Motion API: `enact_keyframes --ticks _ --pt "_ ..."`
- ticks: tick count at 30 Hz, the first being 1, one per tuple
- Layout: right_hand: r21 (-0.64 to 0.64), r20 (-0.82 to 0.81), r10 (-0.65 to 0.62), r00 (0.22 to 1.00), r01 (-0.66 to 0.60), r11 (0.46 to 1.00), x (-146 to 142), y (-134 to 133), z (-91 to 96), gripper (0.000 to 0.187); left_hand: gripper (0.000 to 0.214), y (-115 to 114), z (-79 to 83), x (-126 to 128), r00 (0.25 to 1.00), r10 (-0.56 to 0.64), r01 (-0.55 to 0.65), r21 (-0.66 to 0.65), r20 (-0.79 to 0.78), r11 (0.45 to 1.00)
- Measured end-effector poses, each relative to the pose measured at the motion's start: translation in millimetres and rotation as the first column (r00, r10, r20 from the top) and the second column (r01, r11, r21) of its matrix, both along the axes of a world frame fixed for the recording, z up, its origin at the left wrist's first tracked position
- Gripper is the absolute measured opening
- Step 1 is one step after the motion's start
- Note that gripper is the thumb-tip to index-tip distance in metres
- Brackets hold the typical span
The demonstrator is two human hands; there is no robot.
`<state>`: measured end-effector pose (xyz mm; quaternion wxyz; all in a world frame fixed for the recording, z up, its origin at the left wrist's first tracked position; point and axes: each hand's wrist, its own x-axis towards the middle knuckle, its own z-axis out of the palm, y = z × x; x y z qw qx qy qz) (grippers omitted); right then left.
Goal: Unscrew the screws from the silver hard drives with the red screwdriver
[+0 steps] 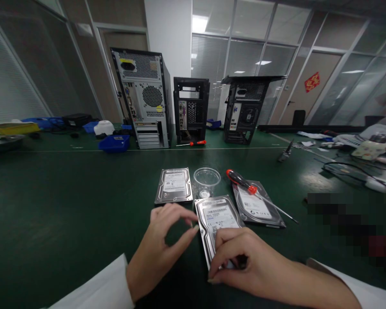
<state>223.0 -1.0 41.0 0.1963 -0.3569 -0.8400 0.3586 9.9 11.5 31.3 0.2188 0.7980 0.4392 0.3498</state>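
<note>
A silver hard drive (pixel 219 213) with a white label lies flat in front of me. The pinched thumb and forefinger of my left hand (pixel 165 240) meet at its left edge; anything between the tips is too small to make out. Over the near part of this drive is my right hand (pixel 244 257), its thumb and forefinger pressed together by the near left corner, with whatever they grip hidden. Beyond lie a second hard drive (pixel 174 184) and, on the right, a third hard drive (pixel 254 207). Across the third rests a red and black screwdriver (pixel 239 179).
A clear round plastic container (pixel 207 177) stands behind the nearest drive. Three computer cases (pixel 144 98) line the back of the green table (pixel 83 206). Another screwdriver (pixel 197 143) lies by the middle case. There are a blue tray (pixel 114 143), pliers (pixel 286 151) and cables (pixel 344 168).
</note>
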Motion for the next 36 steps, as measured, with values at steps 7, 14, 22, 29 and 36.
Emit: enact_keyframes --ticks 7,14,22,29,36 --pt "0.041 0.003 0.054 0.999 -0.054 0.998 1.8 -0.9 0.3 0.012 0.024 -25.7 1.2 -2.5 0.975 -0.208 0.181 -0.27 -0.075 0.946" --pt "0.185 0.189 0.116 0.975 -0.152 0.971 10.9 -9.2 10.4 0.021 0.033 -19.1 -6.3 5.4 0.974 -0.221 0.18 -0.405 -0.057 0.896" --pt "0.357 0.366 0.133 0.921 -0.271 0.894 8.2 -16.1 24.6 0.023 0.033 -17.2 -7.8 10.4 0.972 -0.232 0.201 -0.393 -0.032 0.897" --pt "0.453 0.302 0.077 0.95 -0.214 0.865 5.8 -19.4 15.7 0.017 0.027 -20.0 -8.7 15.4 0.973 -0.218 0.179 -0.353 -0.074 0.918" --pt "0.251 -0.151 -0.107 0.983 0.143 0.957 -2.0 -16.9 -17.3 0.01 0.023 -21.2 -11.4 17.0 0.985 -0.166 0.134 -0.372 -0.055 0.918"
